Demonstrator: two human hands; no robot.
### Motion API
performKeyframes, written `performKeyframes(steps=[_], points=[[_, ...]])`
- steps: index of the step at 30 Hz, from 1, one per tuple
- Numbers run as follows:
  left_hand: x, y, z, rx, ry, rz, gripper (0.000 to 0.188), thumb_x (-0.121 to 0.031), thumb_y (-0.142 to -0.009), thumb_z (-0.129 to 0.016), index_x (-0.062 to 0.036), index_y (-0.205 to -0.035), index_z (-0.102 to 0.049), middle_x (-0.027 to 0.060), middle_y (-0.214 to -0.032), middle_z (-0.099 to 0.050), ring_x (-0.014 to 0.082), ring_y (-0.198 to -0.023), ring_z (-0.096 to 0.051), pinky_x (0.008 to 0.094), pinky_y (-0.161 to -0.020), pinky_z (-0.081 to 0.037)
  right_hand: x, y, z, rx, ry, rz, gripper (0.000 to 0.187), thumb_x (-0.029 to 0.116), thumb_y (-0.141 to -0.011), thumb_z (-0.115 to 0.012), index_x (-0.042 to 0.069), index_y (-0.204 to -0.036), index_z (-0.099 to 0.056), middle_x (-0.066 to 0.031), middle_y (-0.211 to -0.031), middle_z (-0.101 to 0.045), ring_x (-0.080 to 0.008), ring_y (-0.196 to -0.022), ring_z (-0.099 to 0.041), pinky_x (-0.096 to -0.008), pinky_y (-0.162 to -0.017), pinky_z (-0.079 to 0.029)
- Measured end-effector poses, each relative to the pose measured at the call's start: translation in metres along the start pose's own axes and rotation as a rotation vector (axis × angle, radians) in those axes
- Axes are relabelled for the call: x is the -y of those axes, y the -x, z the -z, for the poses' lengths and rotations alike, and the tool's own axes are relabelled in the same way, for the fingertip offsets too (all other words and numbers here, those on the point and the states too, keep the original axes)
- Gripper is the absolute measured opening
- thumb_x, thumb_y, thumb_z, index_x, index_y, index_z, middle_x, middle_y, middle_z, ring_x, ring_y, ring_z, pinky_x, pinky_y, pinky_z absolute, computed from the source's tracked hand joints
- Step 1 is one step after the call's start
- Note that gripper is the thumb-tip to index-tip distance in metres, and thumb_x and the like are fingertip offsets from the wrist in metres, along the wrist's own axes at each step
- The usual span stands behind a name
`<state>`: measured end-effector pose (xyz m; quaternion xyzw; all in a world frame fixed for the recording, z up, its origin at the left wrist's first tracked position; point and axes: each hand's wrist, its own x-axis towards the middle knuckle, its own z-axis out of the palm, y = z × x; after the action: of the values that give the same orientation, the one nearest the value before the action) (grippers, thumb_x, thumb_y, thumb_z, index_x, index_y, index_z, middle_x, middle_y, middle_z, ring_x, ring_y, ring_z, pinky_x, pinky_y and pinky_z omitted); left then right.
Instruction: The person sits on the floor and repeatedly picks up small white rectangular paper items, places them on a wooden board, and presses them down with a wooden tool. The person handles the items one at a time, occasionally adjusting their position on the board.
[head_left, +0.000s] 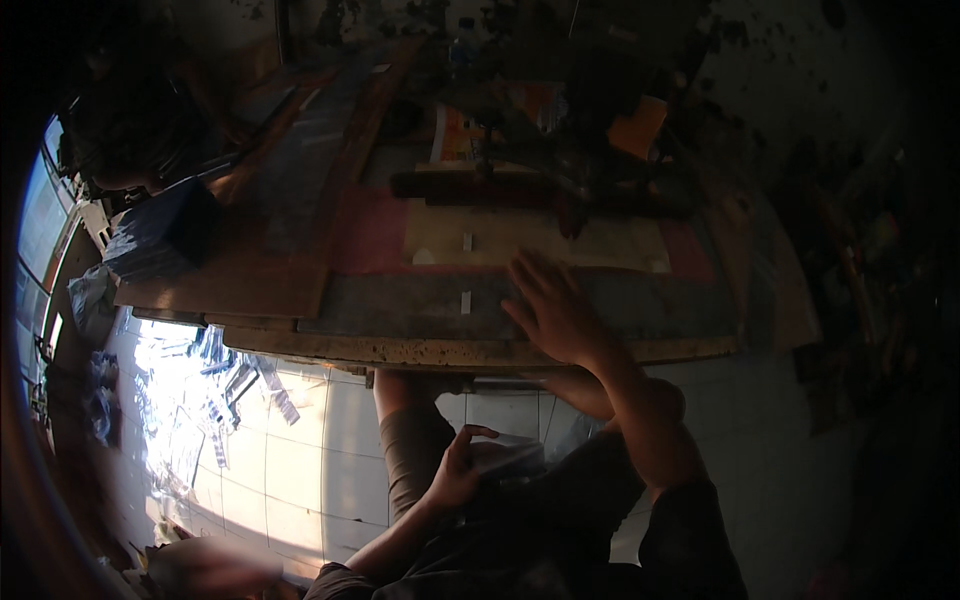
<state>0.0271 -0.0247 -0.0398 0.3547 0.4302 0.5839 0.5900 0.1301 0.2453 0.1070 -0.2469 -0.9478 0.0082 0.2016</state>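
Observation:
My left hand [458, 472] is low over my lap, its fingers closed on the edge of a clear plastic sheet [512, 457]. Whether that is one sheet or a thin stack is too dim to tell. Over the front of the workbench, my right hand [556, 312] is stretched out with fingers spread and nothing in it. Its fingertips reach the near edge of a pale yellow board [600, 240], which lies on a pink sheet [368, 232]. One small pale strip [467, 242] is on the board, and another small strip [465, 302] lies on the grey bench top [390, 308].
A dark machine bar [480, 188] crosses behind the board. Brown boards [270, 220] and a dark blue box [165, 230] occupy the bench's left side. Another person [140, 120] is at the far left. Scraps [225, 380] litter the sunlit tiled floor.

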Motion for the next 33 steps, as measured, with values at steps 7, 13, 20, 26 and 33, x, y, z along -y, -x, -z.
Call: performKeyframes(steps=[7, 13, 20, 26, 33], points=[[-0.012, 0.000, -0.003, -0.039, -0.088, -0.040, 0.062, 0.016, -0.075, -0.040, 0.0005, -0.134, -0.046, 0.0152, -0.117, -0.070, 0.0208, -0.114, -0.068, 0.0325, -0.103, -0.049, -0.020, -0.029, -0.017, 0.002, -0.039, -0.008, 0.062, 0.043, -0.106, -0.051, -0.003, -0.147, -0.047, -0.0236, -0.158, -0.042, -0.0388, -0.149, -0.037, -0.0512, -0.122, -0.030], [-0.018, 0.000, -0.004, -0.024, 0.019, 0.008, 0.067, 0.017, -0.076, -0.041, -0.0007, -0.140, -0.043, 0.0148, -0.115, -0.072, 0.0206, -0.115, -0.068, 0.0328, -0.103, -0.050, -0.020, -0.040, -0.018, -0.001, -0.036, 0.005, 0.059, 0.042, -0.106, -0.052, -0.002, -0.146, -0.048, -0.0230, -0.158, -0.042, -0.0379, -0.148, -0.038, -0.0518, -0.122, -0.029], [-0.020, 0.000, -0.003, -0.008, -0.061, 0.001, 0.073, 0.016, -0.075, -0.042, -0.0013, -0.146, -0.040, 0.0143, -0.114, -0.073, 0.0211, -0.115, -0.068, 0.0326, -0.103, -0.050, -0.024, -0.042, -0.019, -0.012, -0.029, 0.011, 0.059, 0.041, -0.106, -0.052, -0.002, -0.146, -0.048, -0.0224, -0.158, -0.042, -0.0357, -0.148, -0.039, -0.0527, -0.122, -0.029], [-0.025, -0.001, -0.004, -0.009, -0.073, -0.006, 0.075, 0.016, -0.073, -0.041, -0.0014, -0.147, -0.040, 0.0153, -0.114, -0.073, 0.0213, -0.115, -0.068, 0.0324, -0.103, -0.050, -0.023, -0.042, -0.021, -0.038, -0.036, 0.014, 0.060, 0.041, -0.105, -0.054, -0.004, -0.144, -0.049, -0.0231, -0.156, -0.044, -0.0362, -0.148, -0.039, -0.0531, -0.121, -0.030], [-0.022, -0.002, -0.003, 0.001, -0.077, -0.016, 0.076, 0.016, -0.073, -0.040, -0.0019, -0.147, -0.040, 0.0154, -0.114, -0.073, 0.0213, -0.115, -0.068, 0.0329, -0.103, -0.050, -0.022, -0.042, -0.018, -0.001, -0.034, -0.008, 0.062, 0.042, -0.107, -0.052, -0.001, -0.150, -0.045, -0.0211, -0.161, -0.039, -0.0333, -0.152, -0.034, -0.0521, -0.123, -0.026]])
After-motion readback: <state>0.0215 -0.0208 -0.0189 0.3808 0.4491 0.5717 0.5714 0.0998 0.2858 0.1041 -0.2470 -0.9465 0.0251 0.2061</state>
